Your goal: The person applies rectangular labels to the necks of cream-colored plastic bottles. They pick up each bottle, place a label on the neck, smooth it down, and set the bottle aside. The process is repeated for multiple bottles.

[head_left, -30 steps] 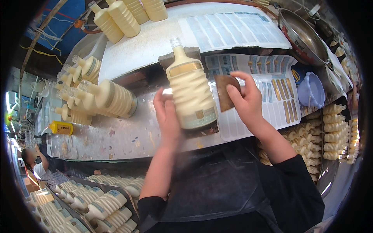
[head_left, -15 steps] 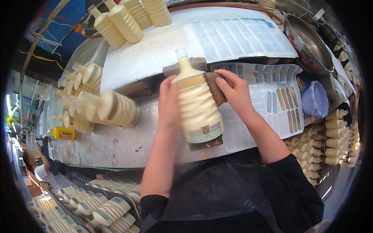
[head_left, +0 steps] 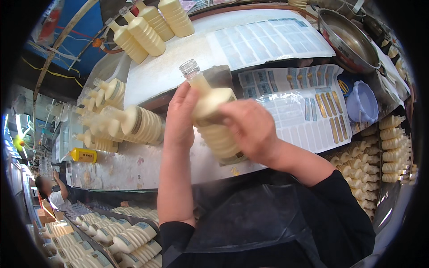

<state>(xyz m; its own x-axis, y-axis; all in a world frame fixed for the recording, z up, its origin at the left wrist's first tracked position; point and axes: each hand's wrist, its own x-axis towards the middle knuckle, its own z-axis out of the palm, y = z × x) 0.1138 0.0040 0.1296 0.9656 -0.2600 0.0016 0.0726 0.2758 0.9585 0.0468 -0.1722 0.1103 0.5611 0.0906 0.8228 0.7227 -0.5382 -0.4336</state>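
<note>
A cream ribbed bottle point(head_left: 213, 99) with a clear threaded neck stands tilted in front of me. My left hand point(head_left: 181, 114) is closed round its left side, thumb near the base of the neck. Across the front of the bottle lies my right hand point(head_left: 252, 129), its fingers curled and slightly blurred at the band below the shoulder. A brownish patch shows beneath those fingers; whether it is the band or a pad in the hand is hidden. Behind the bottle sits a dark grey block point(head_left: 222, 76). The lower label is mostly covered.
Label sheets point(head_left: 286, 118) lie right of the bottle, more on the white board point(head_left: 196, 44) behind. Cream bottles point(head_left: 138, 125) stand left, beside a yellow squeeze bottle point(head_left: 83, 155). A lilac bucket point(head_left: 363, 105) and metal pan point(head_left: 351, 42) are right. A person point(head_left: 56, 194) is far left.
My right hand has moved left from the bottle's side onto its front. My left hand has shifted up toward the neck. The bottle's top now leans further left, and the brown pad is no longer plainly visible.
</note>
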